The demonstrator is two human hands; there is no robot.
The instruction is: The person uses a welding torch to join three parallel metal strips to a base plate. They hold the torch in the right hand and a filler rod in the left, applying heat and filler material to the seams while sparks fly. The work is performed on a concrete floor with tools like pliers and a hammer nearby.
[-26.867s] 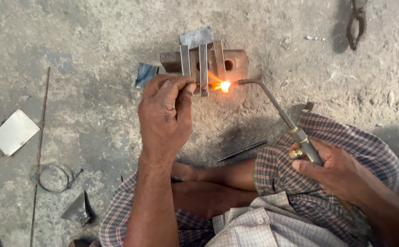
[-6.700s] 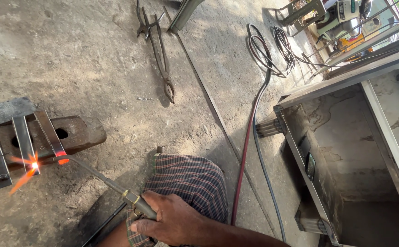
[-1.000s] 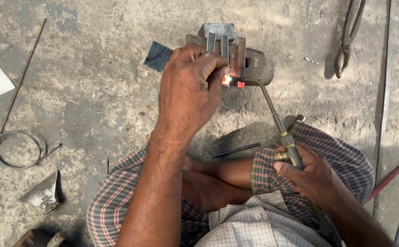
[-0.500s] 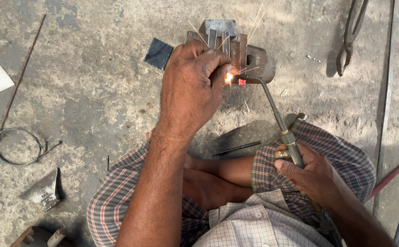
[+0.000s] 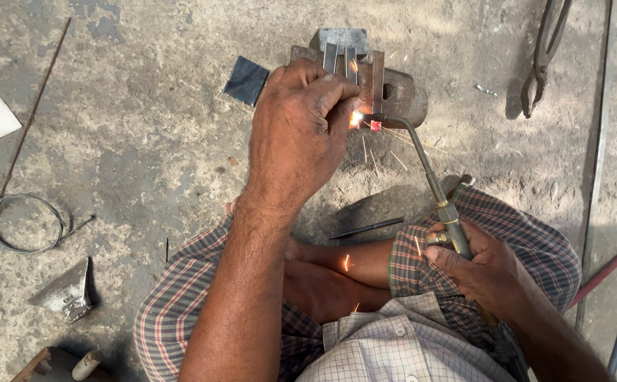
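Sparks scatter where right hand (image 5: 489,269) grips brass torch (image 5: 432,185); left hand (image 5: 301,127) clenched at flat steel strips (image 5: 354,67) on rusty block (image 5: 400,95).

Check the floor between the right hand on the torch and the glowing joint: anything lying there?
Head view: only the torch's bent metal tube spans from the right hand to the glowing joint. Beneath it lie bare concrete and scattered sparks; a thin dark rod lies just left.

Metal strips (image 5: 351,64) on block (image 5: 400,95), floor (image 5: 146,141) beneath. Left hand (image 5: 301,131) before strips; torch (image 5: 429,177) right of it, in right hand (image 5: 489,269). Tongs (image 5: 542,56) far right; wire coil (image 5: 22,223) far left.
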